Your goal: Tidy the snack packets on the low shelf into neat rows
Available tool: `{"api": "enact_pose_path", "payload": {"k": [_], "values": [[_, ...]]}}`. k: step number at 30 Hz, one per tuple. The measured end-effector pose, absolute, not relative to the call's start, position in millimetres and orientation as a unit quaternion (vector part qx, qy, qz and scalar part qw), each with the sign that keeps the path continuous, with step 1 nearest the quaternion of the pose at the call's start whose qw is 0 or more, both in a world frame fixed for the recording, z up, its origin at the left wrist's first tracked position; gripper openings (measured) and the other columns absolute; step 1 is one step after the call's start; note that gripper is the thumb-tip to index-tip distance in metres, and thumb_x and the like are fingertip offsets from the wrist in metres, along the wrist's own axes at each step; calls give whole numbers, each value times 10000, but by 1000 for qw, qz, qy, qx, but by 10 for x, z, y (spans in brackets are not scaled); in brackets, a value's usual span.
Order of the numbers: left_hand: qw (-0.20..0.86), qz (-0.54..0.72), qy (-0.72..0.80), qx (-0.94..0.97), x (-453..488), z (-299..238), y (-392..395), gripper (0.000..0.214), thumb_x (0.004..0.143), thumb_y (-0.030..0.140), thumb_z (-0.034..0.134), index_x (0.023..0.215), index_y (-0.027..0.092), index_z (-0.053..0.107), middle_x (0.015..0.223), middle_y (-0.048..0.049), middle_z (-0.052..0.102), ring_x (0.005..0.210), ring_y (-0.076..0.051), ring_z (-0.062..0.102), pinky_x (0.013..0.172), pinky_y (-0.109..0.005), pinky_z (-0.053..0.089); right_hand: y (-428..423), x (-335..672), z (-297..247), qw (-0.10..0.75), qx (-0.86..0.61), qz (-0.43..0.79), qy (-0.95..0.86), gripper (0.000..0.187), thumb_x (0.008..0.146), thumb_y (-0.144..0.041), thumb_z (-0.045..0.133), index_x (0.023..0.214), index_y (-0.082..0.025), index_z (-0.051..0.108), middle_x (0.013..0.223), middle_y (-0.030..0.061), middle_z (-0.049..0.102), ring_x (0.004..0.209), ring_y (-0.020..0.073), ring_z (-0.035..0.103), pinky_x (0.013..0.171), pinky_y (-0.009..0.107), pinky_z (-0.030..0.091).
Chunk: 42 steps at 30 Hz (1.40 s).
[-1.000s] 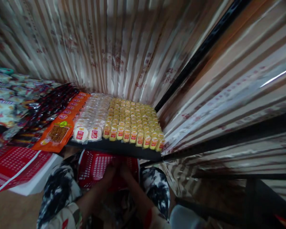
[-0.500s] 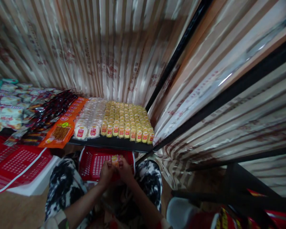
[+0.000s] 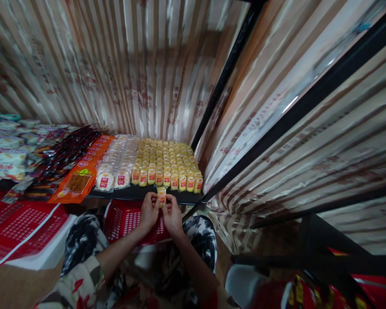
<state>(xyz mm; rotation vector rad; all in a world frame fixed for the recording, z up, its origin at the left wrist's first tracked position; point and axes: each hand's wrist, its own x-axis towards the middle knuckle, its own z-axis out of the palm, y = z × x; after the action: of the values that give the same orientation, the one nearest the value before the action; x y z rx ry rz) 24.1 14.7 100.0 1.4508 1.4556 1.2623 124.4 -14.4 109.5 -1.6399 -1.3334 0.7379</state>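
Note:
Between my left hand [image 3: 150, 210] and my right hand [image 3: 172, 214] is a small yellow snack packet [image 3: 161, 195] with a red and white label. Fingers of both hands pinch its sides, holding it upright at the front edge of the black shelf [image 3: 141, 192]. Just behind it, rows of matching yellow snack packets [image 3: 167, 161] stand close together on the shelf. Under my hands, between my knees, sits a red plastic basket [image 3: 119, 221]; my forearms and hands cover part of it, and its contents are hard to see.
Left along the shelf lie clear-wrapped round white snacks [image 3: 105, 181], an orange bag [image 3: 80, 178], dark packets [image 3: 62, 159] and white packets [image 3: 11, 156]. A second red basket [image 3: 25, 227] rests low left. Black metal bars [image 3: 254, 159] cross in front of the striped curtain [image 3: 122, 64] at right.
Both hands have risen and moved forward with the packet, from over the basket to the shelf's front edge. The packet now stands more upright. The camera view has shifted slightly.

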Motion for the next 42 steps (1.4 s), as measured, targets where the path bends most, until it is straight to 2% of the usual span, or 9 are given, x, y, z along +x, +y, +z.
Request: {"api": "enact_pose_path", "payload": {"k": [2, 8, 14, 21, 28, 35, 42], "values": [[348, 483, 572, 564, 265, 1048, 227, 121, 777, 319, 493, 810, 202, 496, 789, -27, 581, 744, -180, 587, 686, -317, 483, -72, 1233, 1104, 435, -663, 299, -531, 315, 824, -252, 430, 1130, -207, 494, 765, -5, 638, 664, 144, 613, 659, 263, 498], [330, 466, 596, 565, 266, 1081, 406, 80, 793, 272, 480, 824, 199, 484, 792, -24, 581, 739, -167, 587, 693, -302, 477, 106, 1197, 1044, 432, -655, 295, -546, 371, 817, -207, 423, 1186, -219, 461, 1070, 52, 619, 782, 140, 618, 767, 284, 505], [324, 449, 599, 579, 329, 1034, 529, 77, 799, 250, 492, 848, 190, 496, 823, -32, 602, 751, -161, 597, 718, -297, 480, 197, 1232, 912, 439, -661, 273, -545, 422, 813, -189, 418, 1234, -214, 436, 1095, 70, 601, 798, 143, 610, 775, 287, 514], [316, 438, 605, 585, 442, 967, 628, 110, 813, 264, 483, 876, 176, 503, 857, -58, 613, 785, -175, 605, 730, -309, 483, 247, 1350, 827, 478, -633, 247, -557, 462, 780, -145, 412, 1236, -192, 468, 1261, 113, 494, 917, 154, 587, 826, 297, 512], [304, 416, 622, 590, 525, 969, 699, 85, 813, 251, 484, 869, 190, 504, 850, -42, 609, 805, -181, 600, 779, -332, 465, 285, 1380, 782, 486, -643, 238, -542, 519, 766, -139, 420, 1277, -204, 483, 1208, 120, 487, 886, 161, 585, 828, 314, 518], [291, 415, 622, 596, 549, 1000, 733, 92, 813, 266, 507, 869, 194, 514, 861, -40, 586, 774, -174, 573, 759, -319, 454, 282, 1371, 773, 481, -638, 231, -555, 591, 746, -104, 402, 1323, -226, 446, 1177, 104, 480, 925, 163, 577, 862, 315, 502], [294, 436, 596, 606, 559, 955, 781, 94, 820, 264, 495, 864, 186, 522, 857, -39, 575, 786, -170, 566, 771, -315, 467, 302, 1354, 724, 492, -633, 201, -563, 512, 798, -129, 368, 1294, -191, 481, 1195, 127, 467, 1040, 191, 544, 947, 365, 465]]}}
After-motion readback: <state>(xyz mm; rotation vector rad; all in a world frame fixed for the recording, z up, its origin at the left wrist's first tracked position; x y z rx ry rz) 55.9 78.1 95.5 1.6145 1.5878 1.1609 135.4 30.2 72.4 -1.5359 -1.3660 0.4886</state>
